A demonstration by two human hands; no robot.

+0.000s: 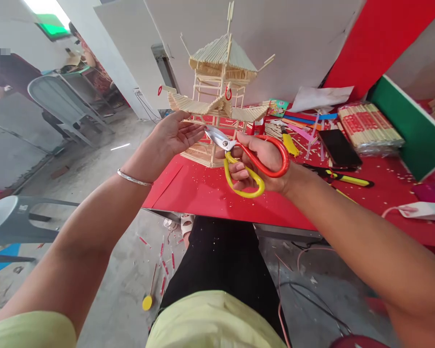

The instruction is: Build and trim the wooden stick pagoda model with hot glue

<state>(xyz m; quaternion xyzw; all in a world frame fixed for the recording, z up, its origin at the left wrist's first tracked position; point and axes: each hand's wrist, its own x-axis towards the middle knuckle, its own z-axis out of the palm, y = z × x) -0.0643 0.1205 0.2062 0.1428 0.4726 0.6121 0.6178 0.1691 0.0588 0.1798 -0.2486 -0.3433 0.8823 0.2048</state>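
A pagoda model (223, 72) built of thin pale wooden sticks stands on the red-covered table, with two roof tiers and small red rings hanging at its eaves. My right hand (261, 157) grips scissors (252, 153) with one red and one yellow handle. Their blades point left at the lower part of the model, the tips close to my left fingertips. My left hand (177, 133), palm turned up and fingers stretched out, is just below the model's left lower eave. Whether its fingertips touch the model I cannot tell.
On the table (210, 193) to the right lie a phone (340, 149), bundled sticks (370, 126), a yellow cutter (290, 142), pliers (342, 178) and paper scraps. A green board (406, 125) leans behind. Chairs (70, 101) and people are at left; cables (311, 295) lie on the floor.
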